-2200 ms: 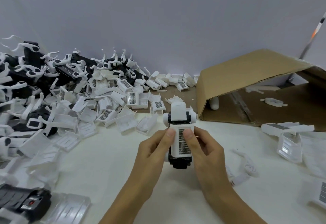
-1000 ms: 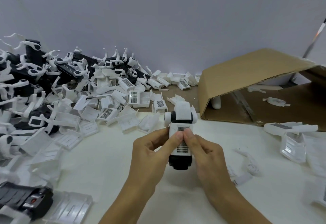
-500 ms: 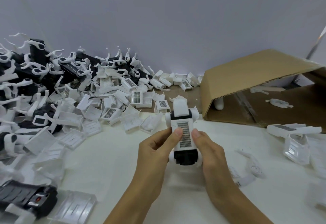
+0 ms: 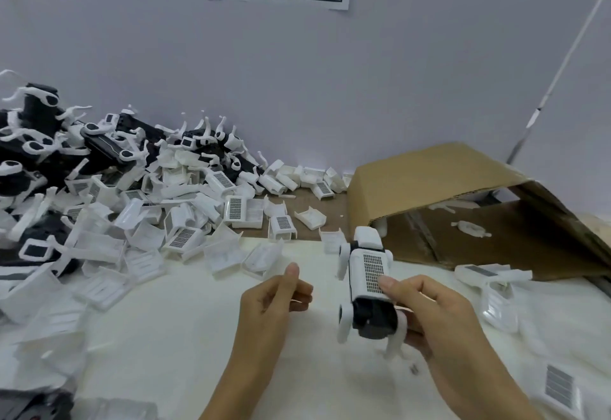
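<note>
Heaps of plastic parts (image 4: pixel 99 194), white shells mixed with black bodies, lie well to the left of the cardboard box (image 4: pixel 429 171). They spread along the wall until the last white pieces sit just beside the box's left flap. Many of the shells carry a dark grid panel.

The left hand (image 4: pixel 274 290) is nearer than the box and to its left, above the white table (image 4: pixel 165 337). Its thumb points up and its fingers are loosely curled. It holds nothing and is clear of the toy.

The white four-legged toy (image 4: pixel 367 274) is just in front of the box's left corner, lifted off the table, with its head end pointing towards the box. It has a grid panel on its back and a black body under the white shell, and its white legs hang down on both sides.

The right hand (image 4: pixel 439 313), in front of the box, grips the toy. The thumb presses on the near end of the grid panel and the fingers are wrapped beneath the black body.

A small white piece (image 4: pixel 469 227) lies inside the open box on its brown floor. More white shells (image 4: pixel 489 274) rest on the table just in front of the box's right half, and another grid-panelled shell (image 4: pixel 558 383) lies nearer still, towards the right edge of the view.
</note>
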Motion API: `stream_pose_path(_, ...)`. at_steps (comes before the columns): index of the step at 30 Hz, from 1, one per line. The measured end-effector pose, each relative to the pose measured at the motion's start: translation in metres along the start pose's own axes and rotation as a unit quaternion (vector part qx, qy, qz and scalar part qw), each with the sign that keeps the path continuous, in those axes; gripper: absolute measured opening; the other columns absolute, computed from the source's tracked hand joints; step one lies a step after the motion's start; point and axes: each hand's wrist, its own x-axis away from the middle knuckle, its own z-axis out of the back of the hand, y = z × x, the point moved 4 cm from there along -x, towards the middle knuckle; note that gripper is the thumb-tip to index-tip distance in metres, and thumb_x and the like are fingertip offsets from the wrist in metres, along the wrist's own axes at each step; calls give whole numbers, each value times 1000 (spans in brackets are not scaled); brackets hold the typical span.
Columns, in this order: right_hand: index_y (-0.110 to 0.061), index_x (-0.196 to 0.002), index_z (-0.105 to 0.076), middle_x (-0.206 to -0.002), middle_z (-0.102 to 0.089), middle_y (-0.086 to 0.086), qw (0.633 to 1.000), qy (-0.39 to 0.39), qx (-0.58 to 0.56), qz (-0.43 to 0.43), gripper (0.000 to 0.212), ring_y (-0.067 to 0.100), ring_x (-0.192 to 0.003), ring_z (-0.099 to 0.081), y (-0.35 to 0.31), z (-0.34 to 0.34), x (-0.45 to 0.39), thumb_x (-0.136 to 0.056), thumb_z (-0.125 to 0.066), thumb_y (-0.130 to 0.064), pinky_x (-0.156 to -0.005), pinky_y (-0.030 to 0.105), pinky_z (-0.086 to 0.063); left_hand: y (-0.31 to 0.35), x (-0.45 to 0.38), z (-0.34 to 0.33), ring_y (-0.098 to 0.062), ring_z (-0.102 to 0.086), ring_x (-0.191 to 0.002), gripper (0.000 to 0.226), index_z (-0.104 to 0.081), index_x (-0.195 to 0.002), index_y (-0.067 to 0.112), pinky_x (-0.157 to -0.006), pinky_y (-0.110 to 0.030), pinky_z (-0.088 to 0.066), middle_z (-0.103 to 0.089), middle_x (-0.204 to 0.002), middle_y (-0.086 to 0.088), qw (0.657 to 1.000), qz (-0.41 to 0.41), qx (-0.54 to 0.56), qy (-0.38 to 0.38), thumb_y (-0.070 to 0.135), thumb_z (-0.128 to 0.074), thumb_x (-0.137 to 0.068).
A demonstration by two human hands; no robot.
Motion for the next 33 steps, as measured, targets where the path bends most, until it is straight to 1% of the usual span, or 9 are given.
stream_pose_path(3,1,-88,-70,-78,-77,10,999,30,3,-25,50,25,-66,-75,-28,29,4,-53,-79,-35,-47,29,-56,-4,-3,-4,-20,-73,-74,41,-80,-70,17,-86,-43,-59,-76,-77,-6,999,-10,-8,-32,52,-61,-82)
stream_pose_path(6,-9,-92,-78,-88,-78,12,995,84,-38,47,45,27,-80,-74,-76,63,-1,-53,-83,-32,-63,36,-58,-8,-8,-6,-21,-73,-71,35,-79,-67,16,-80,-43,-60,-75,-73,-10,999,-20,-4,-32,43,-63,-82)
stream_pose_path(9,-15,-77,-79,-86,-78,8,963,171,-140,152,7,19,-74,-76,-133,91,-13,-76,-81,-21,-57,28,-60,-11,-12,-5,-22,-73,-68,32,-79,-62,15,-79,-41,-60,-75,-69,-10,1000,-8,-19,-23,28,-68,-90)
stream_pose_path(13,-15,-110,-62,-127,-57,5,957,213,-148,132,31,21,-115,-57,-146,105,-46,-93,-68,-39,-103,35,-50,-11,-12,-5,-23,-73,-69,34,-77,-58,12,-78,-38,-60,-74,-66,-7,998,2,-50,-35,21,-71,-90)
stream_pose_path(16,-4,-111,-65,-112,-67,10,963,227,-128,62,29,23,-104,-65,-89,89,-60,-94,-69,-28,-84,33,-54,-9,-12,-5,-28,-73,-74,34,-76,-57,9,-80,-42,-59,-74,-65,-9,998,6,-46,-30,19,-72,-90)
stream_pose_path(19,3,-90,-71,-70,-73,13,972,187,-143,-22,16,23,-67,-70,-15,32,-59,-95,-66,-12,-55,30,-53,-7,-13,-2,-32,-72,-74,37,-75,-55,7,-72,-40,-60,-73,-64,-12,1000,-3,-28,-10,13,-70,-91)
stream_pose_path(22,2,-66,-66,-55,-65,14,982,113,-146,-43,29,20,-43,-60,37,-41,-52,-95,-61,1,-38,24,-44,-7,-15,3,-41,-69,-76,39,-74,-54,2,-75,-49,-58,-71,-64,-17,999,8,9,38,7,-68,-92)
stream_pose_path(27,-24,-62,-66,-66,-73,-5,990,68,87,87,29,1,-56,-66,56,-85,-45,-90,-71,-19,-63,18,-53,-11,-18,8,-45,-67,-72,40,-71,-53,0,-58,-43,-60,-68,-61,-22,994,-9,37,104,-1,-65,-93)
stream_pose_path(33,-17,-71,-70,-70,-73,-7,992,51,81,83,21,3,-66,-69,53,-79,-42,-92,-69,-18,-78,33,-59,-5,-8,16,-25,-69,-66,39,-74,-58,10,-68,-41,-56,-72,-65,-11,993,-38,-44,103,4,-64,-95)
